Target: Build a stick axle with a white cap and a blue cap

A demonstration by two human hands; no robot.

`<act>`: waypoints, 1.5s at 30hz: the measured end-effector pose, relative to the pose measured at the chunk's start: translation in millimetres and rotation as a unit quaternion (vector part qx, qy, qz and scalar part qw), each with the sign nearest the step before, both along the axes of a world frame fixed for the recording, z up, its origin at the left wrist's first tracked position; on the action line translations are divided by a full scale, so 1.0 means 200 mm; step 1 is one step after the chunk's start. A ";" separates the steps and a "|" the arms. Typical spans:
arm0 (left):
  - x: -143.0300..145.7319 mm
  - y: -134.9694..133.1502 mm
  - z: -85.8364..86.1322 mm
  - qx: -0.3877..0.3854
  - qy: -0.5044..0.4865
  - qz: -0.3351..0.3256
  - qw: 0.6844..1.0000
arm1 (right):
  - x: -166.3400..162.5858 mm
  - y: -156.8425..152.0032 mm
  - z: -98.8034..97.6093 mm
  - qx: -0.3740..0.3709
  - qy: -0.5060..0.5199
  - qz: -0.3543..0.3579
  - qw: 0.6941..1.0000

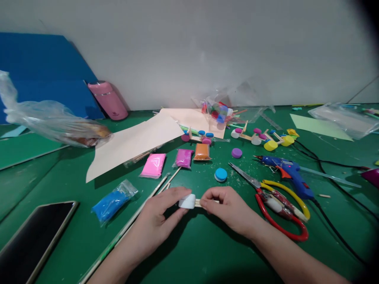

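Note:
Between the thumb and fingers of my left hand [161,215] is a white bottle cap [187,201], gripped by its sides. My right hand [226,207] pinches short pale wooden sticks [197,203], whose left ends meet the cap; whether they are joined to it I cannot tell. Beyond my hands lie a blue cap [220,174] and a purple cap [237,153]. Scissors [275,201] with red and yellow handles rest to the right of my right hand. A blue glue gun [288,171] lies behind them, with a small red light on its body.
Small cap-wheeled stick models [197,137] stand at the back. Clay packets in pink [153,165], purple [184,158], orange [202,152] and blue [114,201] lie about. A phone [35,236] is at left, long sticks [130,221] under my left arm, a pink flask [109,100] by the wall.

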State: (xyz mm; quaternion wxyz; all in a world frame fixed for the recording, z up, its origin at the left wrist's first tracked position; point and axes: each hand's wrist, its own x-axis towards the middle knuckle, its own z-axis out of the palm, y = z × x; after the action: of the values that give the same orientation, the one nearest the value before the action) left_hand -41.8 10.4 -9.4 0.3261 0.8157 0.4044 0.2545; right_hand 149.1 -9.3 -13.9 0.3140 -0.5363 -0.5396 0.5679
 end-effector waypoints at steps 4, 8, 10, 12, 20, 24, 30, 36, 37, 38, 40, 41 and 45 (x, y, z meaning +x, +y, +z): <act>0.00 0.00 0.00 0.004 -0.003 -0.004 1.000 | 0.00 0.00 0.00 0.004 -0.002 0.000 1.000; 0.00 0.00 0.00 0.002 -0.002 -0.003 1.000 | 0.00 0.00 0.00 0.005 -0.002 0.000 1.000; 0.00 0.00 0.00 0.001 0.000 -0.003 1.000 | 0.00 0.00 0.01 0.002 -0.002 0.000 1.000; 0.00 0.01 -0.01 0.001 0.003 -0.001 1.000 | 0.00 0.01 0.01 0.001 -0.002 0.001 1.000; -0.01 0.00 -0.01 0.002 0.003 0.000 1.000 | 0.00 0.00 0.00 0.008 -0.007 0.003 1.000; 0.00 0.00 -0.01 0.001 0.003 0.000 1.000 | 0.00 0.00 0.00 0.007 -0.010 0.001 1.000; 0.00 0.00 0.00 -0.008 0.007 0.004 1.000 | 0.00 0.00 0.01 0.008 -0.005 0.003 1.000; 0.00 0.00 0.00 -0.012 0.013 0.004 1.000 | 0.00 0.00 0.01 0.010 -0.009 0.001 1.000; 0.00 0.00 0.00 -0.013 0.013 0.003 1.000 | -0.01 0.00 0.01 0.010 -0.008 0.001 1.000; 0.00 0.00 0.00 -0.013 0.013 0.002 1.000 | -0.01 0.00 0.01 0.009 -0.007 0.000 1.000; 0.00 0.00 0.00 -0.010 0.013 0.000 1.000 | -0.01 0.00 0.01 0.008 -0.007 -0.002 1.000; 0.01 0.00 0.00 -0.008 0.013 -0.001 1.000 | -0.01 0.00 0.01 0.008 -0.006 -0.003 1.000; 0.01 0.00 0.00 0.011 0.017 -0.001 1.000 | -0.01 0.00 0.01 0.012 -0.008 -0.010 1.000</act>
State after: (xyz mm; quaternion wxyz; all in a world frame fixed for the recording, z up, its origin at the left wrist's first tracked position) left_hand -40.1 10.1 -9.7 0.3102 0.8238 0.4066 0.2446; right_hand 147.8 -9.2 -12.2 0.3218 -0.5421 -0.5437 0.5541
